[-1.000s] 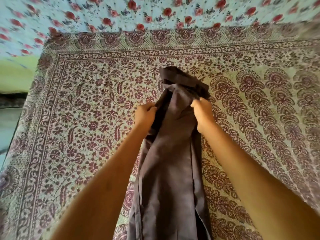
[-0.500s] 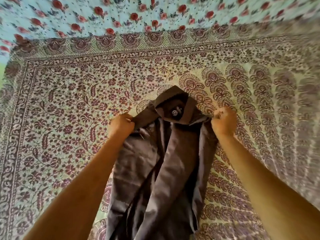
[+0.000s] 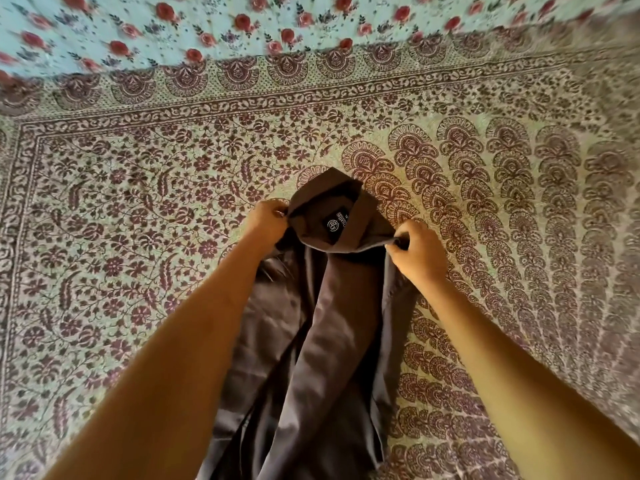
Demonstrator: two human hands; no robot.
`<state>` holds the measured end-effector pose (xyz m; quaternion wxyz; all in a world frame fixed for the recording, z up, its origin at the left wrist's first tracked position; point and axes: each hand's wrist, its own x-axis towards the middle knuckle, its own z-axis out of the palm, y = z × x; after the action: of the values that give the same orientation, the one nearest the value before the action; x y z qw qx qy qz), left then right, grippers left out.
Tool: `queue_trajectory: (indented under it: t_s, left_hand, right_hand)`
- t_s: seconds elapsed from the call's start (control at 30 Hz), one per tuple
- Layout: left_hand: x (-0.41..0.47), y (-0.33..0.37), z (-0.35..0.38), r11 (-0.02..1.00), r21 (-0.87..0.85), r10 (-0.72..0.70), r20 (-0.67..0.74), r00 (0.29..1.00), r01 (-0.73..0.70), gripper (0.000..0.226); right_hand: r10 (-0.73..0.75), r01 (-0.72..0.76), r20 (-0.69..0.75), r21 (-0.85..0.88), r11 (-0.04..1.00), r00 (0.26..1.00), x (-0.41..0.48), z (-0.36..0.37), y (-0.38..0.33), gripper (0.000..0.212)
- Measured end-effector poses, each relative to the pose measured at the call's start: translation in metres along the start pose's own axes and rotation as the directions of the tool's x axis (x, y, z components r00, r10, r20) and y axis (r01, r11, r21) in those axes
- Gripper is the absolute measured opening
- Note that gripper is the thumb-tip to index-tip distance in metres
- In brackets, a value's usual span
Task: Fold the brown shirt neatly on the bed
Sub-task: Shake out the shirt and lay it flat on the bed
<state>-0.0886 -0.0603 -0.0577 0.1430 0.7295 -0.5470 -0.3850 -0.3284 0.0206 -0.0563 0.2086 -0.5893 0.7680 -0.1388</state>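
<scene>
Two bare forearms reach forward from the bottom corners of the frame and converge toward the middle. Left hand (image 3: 266,220) is up at the left end of the collar, knuckles toward the camera, with its fingers (image 3: 277,211) curled in and pinching the fabric edge. Right hand (image 3: 417,251) sits slightly lower at the right end of the collar, back of the hand up, with its fingers (image 3: 401,237) curled tight round a bunched bit of cloth. Both hands grip the shirt. The wrists are apart, with the neck opening stretched between them.

One brown shirt (image 3: 311,341), held by the collar (image 3: 332,188) over the bed (image 3: 138,202). The collar end points away from the person. The body runs down between the forearms in long loose folds and goes out of frame at the bottom. Cannot tell whether the lower part lies on the bed or hangs. The collar tip seems to touch the bedspread, not certain.

One black neck label (image 3: 334,223) shows inside the collar, white round logo, text too small to read.

One printed bedspread covers the bed, maroon floral and fan motifs on a pale ground, with a border band along the top and left. One light blue cloth with red roses (image 3: 207,26) lies along the far edge, beyond the border, blurred.
</scene>
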Motion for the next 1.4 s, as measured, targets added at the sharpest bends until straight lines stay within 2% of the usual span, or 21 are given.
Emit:
queue_trajectory:
  t_s: [0.07, 0.1, 0.17, 0.2, 0.27, 0.37, 0.43, 0.47, 0.5, 0.53, 0.6, 0.67, 0.7, 0.8, 0.87, 0.97, 1.03, 1.13, 1.23, 1.33, 1.4]
  left_hand:
    - [-0.008, 0.0, -0.004, 0.986, -0.16, -0.05, -0.052, 0.997, 0.041, 0.015]
    - [-0.014, 0.002, -0.01, 0.963, -0.266, -0.053, -0.037, 0.998, 0.041, 0.008]
    - [-0.03, 0.007, -0.032, 0.905, -0.423, -0.044, 0.018, 0.999, 0.048, 0.015]
    - [-0.038, 0.012, -0.048, 0.891, -0.451, -0.029, 0.034, 0.999, 0.041, 0.021]
    - [-0.057, 0.027, -0.08, 0.874, -0.486, 0.033, 0.013, 0.999, -0.022, 0.026]
    - [-0.095, 0.063, -0.135, 0.839, -0.529, 0.122, -0.045, 0.991, -0.127, 0.02]
    - [-0.118, 0.079, -0.173, 0.838, -0.515, 0.203, -0.015, 0.979, -0.182, 0.024]
    - [-0.133, 0.086, -0.19, 0.836, -0.511, 0.247, 0.022, 0.969, -0.201, 0.024]
    - [-0.148, 0.092, -0.207, 0.851, -0.477, 0.275, 0.053, 0.96, -0.218, 0.023]
    - [-0.164, 0.098, -0.223, 0.892, -0.384, 0.292, 0.084, 0.953, -0.24, 0.022]
    - [-0.196, 0.111, -0.247, 0.959, -0.06, 0.284, 0.186, 0.941, -0.278, 0.015]
    - [-0.233, 0.127, -0.259, 0.935, 0.151, 0.279, 0.242, 0.929, -0.32, 0.011]
    - [-0.254, 0.136, -0.262, 0.925, 0.157, 0.309, 0.219, 0.926, -0.346, 0.011]
    - [-0.32, 0.161, -0.263, 0.906, -0.061, 0.423, 0.071, 0.903, -0.42, 0.022]
    - [-0.363, 0.172, -0.265, 0.86, -0.128, 0.481, -0.121, 0.868, -0.494, 0.027]
    - [-0.43, 0.189, -0.273, 0.805, 0.061, 0.567, -0.374, 0.734, -0.591, 0.018]
    - [-0.488, 0.201, -0.28, 0.779, 0.143, 0.607, -0.418, 0.676, -0.611, 0.026]
    - [-0.566, 0.209, -0.285, 0.757, 0.274, 0.65, -0.41, 0.64, -0.593, 0.04]
    - [-0.633, 0.223, -0.284, 0.734, 0.259, 0.66, -0.489, 0.571, -0.627, 0.037]
    - [-0.692, 0.241, -0.286, 0.669, 0.174, 0.634, -0.642, 0.432, -0.723, 0.023]
    - [-0.724, 0.254, -0.29, 0.623, 0.198, 0.625, -0.707, 0.33, -0.757, 0.027]
  right_hand:
    - [0.101, -0.098, -0.01, 0.189, 0.977, 0.995, -0.005, -0.012, -0.005, 0.01]
    - [0.158, -0.156, 0.02, 0.328, 0.932, 0.987, -0.009, -0.021, -0.009, 0.007]
    - [0.253, -0.272, 0.111, 0.551, 0.789, 0.961, -0.017, -0.045, -0.016, 0.005]
    - [0.271, -0.293, 0.13, 0.599, 0.745, 0.954, -0.021, -0.059, -0.019, 0.007]
    - [0.232, -0.244, 0.106, 0.647, 0.722, 0.967, -0.029, -0.087, -0.026, 0.013]
    - [0.158, -0.191, 0.112, 0.692, 0.696, 0.981, -0.05, -0.137, -0.043, 0.017]
    - [0.117, -0.191, 0.153, 0.685, 0.703, 0.981, -0.063, -0.17, -0.049, 0.045]
    - [0.126, -0.203, 0.165, 0.643, 0.739, 0.978, -0.073, -0.19, -0.052, 0.059]
    - [0.121, -0.189, 0.151, 0.605, 0.773, 0.981, -0.082, -0.21, -0.051, 0.062]
    - [0.123, -0.174, 0.128, 0.572, 0.802, 0.984, -0.091, -0.23, -0.05, 0.053]
    - [0.088, -0.094, 0.038, 0.565, 0.82, 0.995, -0.112, -0.267, -0.05, 0.036]
    - [0.012, 0.068, -0.134, 0.577, 0.814, 0.991, -0.138, -0.299, -0.055, 0.037]
    - [-0.01, 0.148, -0.24, 0.562, 0.814, 0.971, -0.153, -0.314, -0.06, 0.033]
    - [0.007, 0.295, -0.47, 0.565, 0.771, 0.883, -0.191, -0.351, -0.068, 0.028]
    - [-0.021, 0.391, -0.581, 0.519, 0.76, 0.814, -0.215, -0.377, -0.07, 0.028]
    - [-0.044, 0.501, -0.735, 0.417, 0.758, 0.677, -0.246, -0.418, -0.065, 0.031]
    - [-0.123, 0.573, -0.785, 0.325, 0.753, 0.607, -0.272, -0.449, -0.054, 0.034]
    - [-0.217, 0.676, -0.84, 0.219, 0.703, 0.498, -0.31, -0.49, -0.024, 0.043]
    - [-0.209, 0.724, -0.899, 0.153, 0.673, 0.384, -0.345, -0.528, -0.003, 0.049]
    - [-0.168, 0.713, -0.957, 0.054, 0.699, 0.237, -0.377, -0.568, -0.002, 0.043]
    - [-0.18, 0.702, -0.974, -0.031, 0.712, 0.14, -0.392, -0.595, -0.005, 0.04]
